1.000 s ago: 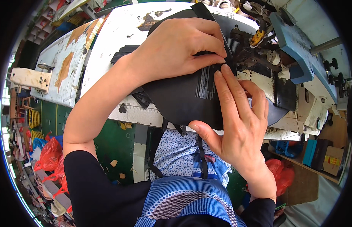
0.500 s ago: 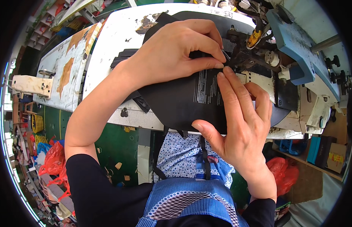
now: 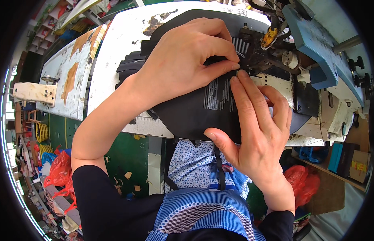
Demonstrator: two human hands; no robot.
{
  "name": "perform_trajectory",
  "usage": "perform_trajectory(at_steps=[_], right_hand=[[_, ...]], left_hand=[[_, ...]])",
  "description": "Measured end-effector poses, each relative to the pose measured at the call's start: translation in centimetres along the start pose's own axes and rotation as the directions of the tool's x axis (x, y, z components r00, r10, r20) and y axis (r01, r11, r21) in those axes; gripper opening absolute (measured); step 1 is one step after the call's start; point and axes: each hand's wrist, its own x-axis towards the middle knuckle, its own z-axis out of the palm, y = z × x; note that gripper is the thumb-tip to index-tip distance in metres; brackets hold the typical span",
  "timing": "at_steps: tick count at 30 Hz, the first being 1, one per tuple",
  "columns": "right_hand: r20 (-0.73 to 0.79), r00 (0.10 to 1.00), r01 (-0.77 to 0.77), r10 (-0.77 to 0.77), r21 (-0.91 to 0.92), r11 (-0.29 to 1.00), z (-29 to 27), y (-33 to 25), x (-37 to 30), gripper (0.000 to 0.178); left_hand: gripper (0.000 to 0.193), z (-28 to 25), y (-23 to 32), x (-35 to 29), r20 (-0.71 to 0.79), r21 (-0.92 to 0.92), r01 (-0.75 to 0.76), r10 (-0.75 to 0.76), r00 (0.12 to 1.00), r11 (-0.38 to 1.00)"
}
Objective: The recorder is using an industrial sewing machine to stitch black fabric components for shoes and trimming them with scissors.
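Note:
A black sheet (image 3: 183, 116) with rows of thin silver-grey lines lies on the white sewing machine bed, under the machine's dark metal foot parts (image 3: 259, 52). My left hand (image 3: 191, 52) arches over the sheet. Its thumb and forefinger pinch together right beside the foot; what they hold, if anything, is hidden. Flat on the sheet, my right hand (image 3: 259, 128) has two fingers stretched forward, their tips nearly meeting my left thumb, and its own thumb spread out to the left. Folded black strips (image 3: 130, 64) lie by my left forearm.
The light-blue sewing machine arm (image 3: 315, 48) rises on the right. A second white worktable (image 3: 66, 80) stands to the left. Red plastic bags (image 3: 301, 184) sit below at right. A shelf holds boxes (image 3: 355, 166). My lap has a blue patterned apron (image 3: 203, 209).
The black sheet has shifted slightly, and more of the folded black strips shows at the left. Both hands keep nearly the same pose and place by the machine foot.

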Motion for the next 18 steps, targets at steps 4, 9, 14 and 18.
perform_trajectory(at_steps=[4, 9, 14, 18], right_hand=[[-0.030, 1.000, 0.007, -0.008, -0.016, 1.000, 0.2, 0.1, 0.0, 0.080], [-0.076, 0.997, 0.028, -0.032, -0.056, 0.998, 0.5, 0.2, -0.1, 0.076], [-0.101, 0.993, 0.046, -0.054, -0.082, 0.996, 0.6, 0.3, 0.1, 0.069], [-0.149, 0.979, 0.138, -0.137, -0.005, 0.990, 0.9, 0.9, -0.4, 0.067]], left_hand=[[0.010, 0.1, -0.1, 0.1, -0.025, 0.052, -0.016, 0.018, 1.000, 0.999], [0.009, -0.1, -1.2, 0.6, -0.066, 0.130, 0.005, 0.003, 0.998, 0.992], [0.010, -1.4, -1.7, -0.1, -0.048, 0.220, 0.029, -0.019, 0.999, 0.975], [0.009, -3.0, 0.7, -1.3, 0.053, 0.172, 0.097, -0.107, 0.993, 0.980]])
